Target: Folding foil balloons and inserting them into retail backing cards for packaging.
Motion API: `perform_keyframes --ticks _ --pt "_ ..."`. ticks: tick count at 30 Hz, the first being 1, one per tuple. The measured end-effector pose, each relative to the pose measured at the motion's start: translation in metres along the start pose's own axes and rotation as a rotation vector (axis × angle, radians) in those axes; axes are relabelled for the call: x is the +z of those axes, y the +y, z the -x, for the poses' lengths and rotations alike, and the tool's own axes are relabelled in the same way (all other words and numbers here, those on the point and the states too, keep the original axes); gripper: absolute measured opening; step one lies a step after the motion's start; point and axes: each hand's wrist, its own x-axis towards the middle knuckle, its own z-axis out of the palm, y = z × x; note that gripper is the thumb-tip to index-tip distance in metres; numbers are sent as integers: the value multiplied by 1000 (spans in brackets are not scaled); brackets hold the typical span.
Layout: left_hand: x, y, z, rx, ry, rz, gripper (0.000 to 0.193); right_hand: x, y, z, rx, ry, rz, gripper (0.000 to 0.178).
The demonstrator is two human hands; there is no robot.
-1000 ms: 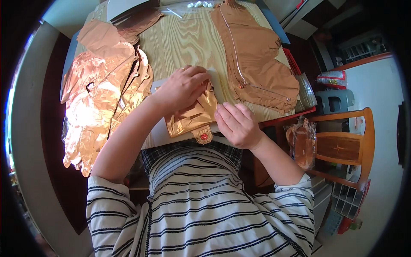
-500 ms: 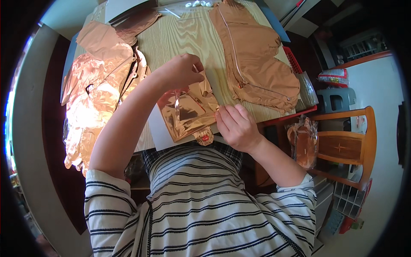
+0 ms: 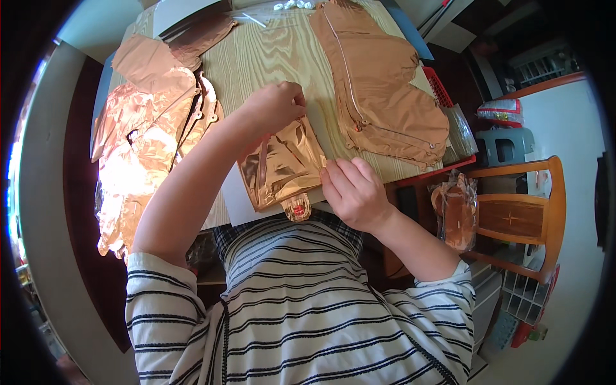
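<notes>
A flat, folded copper-coloured foil balloon (image 3: pixel 285 160) lies before me at the table's near edge, its shiny surface creased. A small tab (image 3: pixel 298 208) with a red mark sticks out of its near side. My left hand (image 3: pixel 277 106) is closed at the balloon's far right corner, fingers curled and pinching the edge; its forearm crosses over the left side of the foil. My right hand (image 3: pixel 354 191) pinches the balloon's right edge between thumb and forefinger. Part of a white sheet (image 3: pixel 237 199) shows under the balloon's left side.
Shiny flat foil balloons (image 3: pixel 138 141) are heaped at the left. A matte copper stack of balloons (image 3: pixel 378 83) covers the right side of the wood-grain table (image 3: pixel 279 48). Behind it is a red basket (image 3: pixel 438 86). A wooden chair (image 3: pixel 513 215) stands at the right with a bagged pack (image 3: pixel 457 215).
The foil now lies flatter, its folds smoothed out. The tab has shifted slightly left and nearer to me. Both hands stay at nearly the same places.
</notes>
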Motion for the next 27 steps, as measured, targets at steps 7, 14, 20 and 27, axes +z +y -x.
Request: perform_keyframes --ticks 7,14,20,27 --pt "18 -1 3 67 141 -159 34 3 -3 0 21 -48 -30 27" --pt "13 0 7 -8 179 -318 52 3 -3 -4 28 -54 -35 23" --pt "11 -5 6 82 219 -360 56 -1 -6 -19 173 -74 -302 12" --pt "27 -23 8 273 424 -307 52 29 12 -41 431 39 -273 21"
